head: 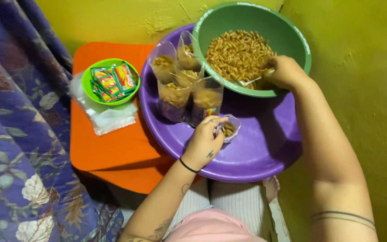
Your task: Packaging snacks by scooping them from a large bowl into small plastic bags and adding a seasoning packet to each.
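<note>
- Head view: our left hand [204, 142] holds a small clear bag [229, 129] open over the purple basin [256, 152], fingers pinched narrow on its rim; a little of the snack already sits inside.
- Our right hand [284, 71] reaches into the green bowl [298, 42], fingers closed around a spoon [249, 82] resting in the fried snack sticks [238, 54].
- Four filled bags [182, 80] stand propped together in the basin, just beside the bowl.
- On the orange stool [113, 152], a small green bowl [87, 83] of seasoning sachets [112, 81] sits on a stack of empty bags [106, 117].
- We judge the risk to be spilling: the bag's mouth is narrow and held by one hand, so a heaped spoon could scatter sticks into the basin.
- The standing bags lean on each other; a nudge from our wrist could topple them.
</note>
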